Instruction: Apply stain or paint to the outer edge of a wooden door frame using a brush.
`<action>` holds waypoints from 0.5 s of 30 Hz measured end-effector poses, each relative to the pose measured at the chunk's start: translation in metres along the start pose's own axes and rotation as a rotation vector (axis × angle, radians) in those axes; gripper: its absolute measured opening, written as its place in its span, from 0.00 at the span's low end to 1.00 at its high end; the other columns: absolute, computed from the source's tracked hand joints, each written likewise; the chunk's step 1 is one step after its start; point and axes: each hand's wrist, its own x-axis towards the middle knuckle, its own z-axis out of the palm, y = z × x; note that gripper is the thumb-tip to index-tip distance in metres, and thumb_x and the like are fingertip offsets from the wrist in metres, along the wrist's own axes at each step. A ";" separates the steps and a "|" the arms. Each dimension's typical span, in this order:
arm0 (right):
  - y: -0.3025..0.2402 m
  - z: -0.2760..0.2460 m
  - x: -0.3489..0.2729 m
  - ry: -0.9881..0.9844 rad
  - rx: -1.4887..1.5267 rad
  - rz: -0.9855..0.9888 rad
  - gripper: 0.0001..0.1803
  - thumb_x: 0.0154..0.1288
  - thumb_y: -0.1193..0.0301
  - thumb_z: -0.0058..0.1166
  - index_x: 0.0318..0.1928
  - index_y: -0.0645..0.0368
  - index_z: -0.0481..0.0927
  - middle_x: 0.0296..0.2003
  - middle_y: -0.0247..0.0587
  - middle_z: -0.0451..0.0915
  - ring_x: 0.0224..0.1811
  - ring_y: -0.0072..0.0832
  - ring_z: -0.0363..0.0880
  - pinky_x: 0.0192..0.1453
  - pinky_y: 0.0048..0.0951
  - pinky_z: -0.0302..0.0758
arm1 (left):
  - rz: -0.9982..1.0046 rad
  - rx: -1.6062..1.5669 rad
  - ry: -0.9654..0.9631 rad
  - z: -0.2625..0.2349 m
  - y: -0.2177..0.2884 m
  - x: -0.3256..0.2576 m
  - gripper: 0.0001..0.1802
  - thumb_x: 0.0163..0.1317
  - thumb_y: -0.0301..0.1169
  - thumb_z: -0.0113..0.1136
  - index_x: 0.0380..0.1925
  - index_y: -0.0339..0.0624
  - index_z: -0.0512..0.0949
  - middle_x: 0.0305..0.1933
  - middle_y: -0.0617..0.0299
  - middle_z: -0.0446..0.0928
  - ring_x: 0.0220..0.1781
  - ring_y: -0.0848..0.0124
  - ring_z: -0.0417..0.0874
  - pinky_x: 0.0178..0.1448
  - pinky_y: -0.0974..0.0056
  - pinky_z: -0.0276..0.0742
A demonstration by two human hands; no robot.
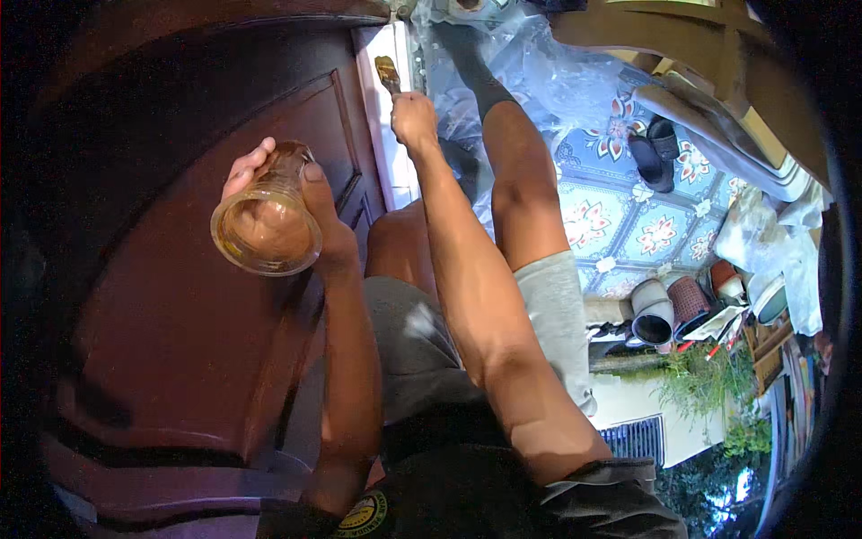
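Brown-stained plastic cup (267, 218) gripped level in left hand (310, 211); right hand (414, 119) fingers closed on paintbrush (388, 74), bristles seemingly at door (180, 296) edge—keep strokes light.

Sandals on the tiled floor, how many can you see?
2. Both black sandals lie side by side on the patterned floor tiles, to the right of the person's leg, below the wooden furniture. More could be hidden under the clutter nearby.

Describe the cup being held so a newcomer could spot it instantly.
Start at the big dark red-brown wooden door filling the left. In front of it, the left hand holds a clear plastic cup of brown liquid, the only transparent vessel there.
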 end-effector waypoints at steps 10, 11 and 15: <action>0.025 0.036 0.098 0.061 0.369 0.189 0.18 0.59 0.61 0.44 0.27 0.63 0.82 0.29 0.58 0.80 0.37 0.52 0.79 0.48 0.44 0.72 | -0.175 0.086 -0.212 0.025 -0.053 -0.018 0.28 0.57 0.29 0.65 0.53 0.39 0.62 0.52 0.52 0.68 0.55 0.60 0.73 0.60 0.56 0.72; 0.025 0.038 0.106 0.011 0.433 0.183 0.15 0.62 0.64 0.47 0.37 0.61 0.81 0.26 0.46 0.78 0.27 0.36 0.75 0.31 0.35 0.68 | -0.176 0.086 -0.236 0.029 -0.061 -0.019 0.28 0.57 0.29 0.65 0.53 0.39 0.62 0.52 0.52 0.68 0.55 0.60 0.73 0.60 0.56 0.72; 0.027 0.052 0.136 -0.070 0.646 0.227 0.17 0.65 0.68 0.50 0.52 0.59 0.78 0.24 0.33 0.76 0.17 0.20 0.70 0.14 0.24 0.63 | -0.192 -0.014 -0.216 0.046 -0.091 -0.023 0.30 0.56 0.31 0.68 0.54 0.41 0.62 0.52 0.52 0.69 0.56 0.58 0.73 0.61 0.54 0.71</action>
